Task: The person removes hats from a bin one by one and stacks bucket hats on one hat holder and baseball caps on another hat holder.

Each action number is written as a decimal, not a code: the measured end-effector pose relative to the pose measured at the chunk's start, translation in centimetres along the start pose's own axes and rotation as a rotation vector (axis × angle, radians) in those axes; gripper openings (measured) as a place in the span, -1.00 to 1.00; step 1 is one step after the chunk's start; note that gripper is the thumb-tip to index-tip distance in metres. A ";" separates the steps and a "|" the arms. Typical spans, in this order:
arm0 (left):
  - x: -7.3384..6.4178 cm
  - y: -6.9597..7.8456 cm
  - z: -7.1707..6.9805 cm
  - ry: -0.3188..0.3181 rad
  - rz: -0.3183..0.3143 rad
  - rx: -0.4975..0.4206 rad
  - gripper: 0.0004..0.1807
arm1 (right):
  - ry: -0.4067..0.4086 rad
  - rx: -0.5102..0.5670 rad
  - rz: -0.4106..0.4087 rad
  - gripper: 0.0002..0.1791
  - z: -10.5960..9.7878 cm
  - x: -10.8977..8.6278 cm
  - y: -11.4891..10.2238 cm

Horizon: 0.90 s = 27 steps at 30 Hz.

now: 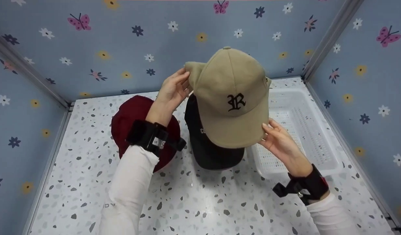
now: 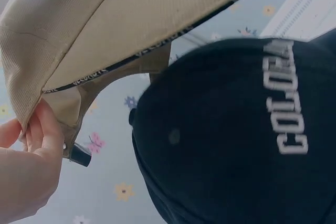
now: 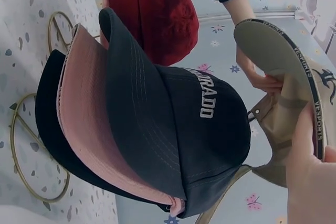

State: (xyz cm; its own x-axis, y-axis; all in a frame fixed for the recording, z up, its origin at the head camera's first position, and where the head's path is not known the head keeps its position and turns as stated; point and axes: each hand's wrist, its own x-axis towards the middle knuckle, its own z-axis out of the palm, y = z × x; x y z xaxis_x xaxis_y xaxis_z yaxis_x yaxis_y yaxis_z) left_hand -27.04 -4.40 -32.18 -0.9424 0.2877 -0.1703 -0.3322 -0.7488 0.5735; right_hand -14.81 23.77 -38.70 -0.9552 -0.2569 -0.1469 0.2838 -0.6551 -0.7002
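Observation:
Both hands hold up a beige baseball cap (image 1: 233,81) with a dark letter R on its front. My left hand (image 1: 171,89) pinches its side edge near the back; in the left wrist view the fingers go inside the rim. With thumb and fingers, my right hand (image 1: 280,140) grips the brim's right corner. Just below is a dark baseball cap (image 3: 220,114) with white lettering, partly covered by the beige cap in the head view. Under it, the right wrist view shows a pink cap (image 3: 89,98) and a black cap (image 3: 47,103), nested in a stack.
A dark red hat (image 1: 132,111) sits left of the stack, partly behind my left forearm. At the right lies a white perforated plastic basket (image 1: 334,168). Gold wire rings (image 3: 14,150) stand on the speckled table (image 1: 187,202). Flower-patterned panels (image 1: 174,42) enclose the back and sides.

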 end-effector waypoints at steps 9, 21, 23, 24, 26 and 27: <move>2.2 0.0 -1.3 0.061 0.070 -0.034 -0.47 | 0.022 0.025 0.028 -0.72 0.7 2.1 0.6; 3.6 -0.5 -3.1 0.179 0.094 0.093 -0.47 | 0.098 0.091 0.094 -0.77 1.3 3.3 1.6; 3.7 -0.6 -3.3 0.200 0.087 0.125 -0.47 | 0.097 0.082 0.101 -0.78 1.3 3.3 1.7; 3.7 -0.7 -3.5 0.210 0.082 0.137 -0.47 | 0.100 0.075 0.105 -0.79 1.3 3.3 1.8; 3.8 -0.9 -3.7 0.241 0.072 0.172 -0.48 | 0.100 0.062 0.112 -0.80 1.2 3.2 2.0; 3.7 -1.0 -3.8 0.257 0.062 0.191 -0.49 | 0.102 0.055 0.115 -0.81 1.2 3.2 2.0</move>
State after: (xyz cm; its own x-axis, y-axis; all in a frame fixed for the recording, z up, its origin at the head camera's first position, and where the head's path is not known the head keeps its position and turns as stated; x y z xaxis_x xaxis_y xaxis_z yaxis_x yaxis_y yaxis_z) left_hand -30.38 -4.85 -36.41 -0.9474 0.0664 -0.3131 -0.2836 -0.6274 0.7252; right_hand -17.17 20.79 -39.78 -0.9189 -0.2609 -0.2959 0.3933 -0.6641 -0.6358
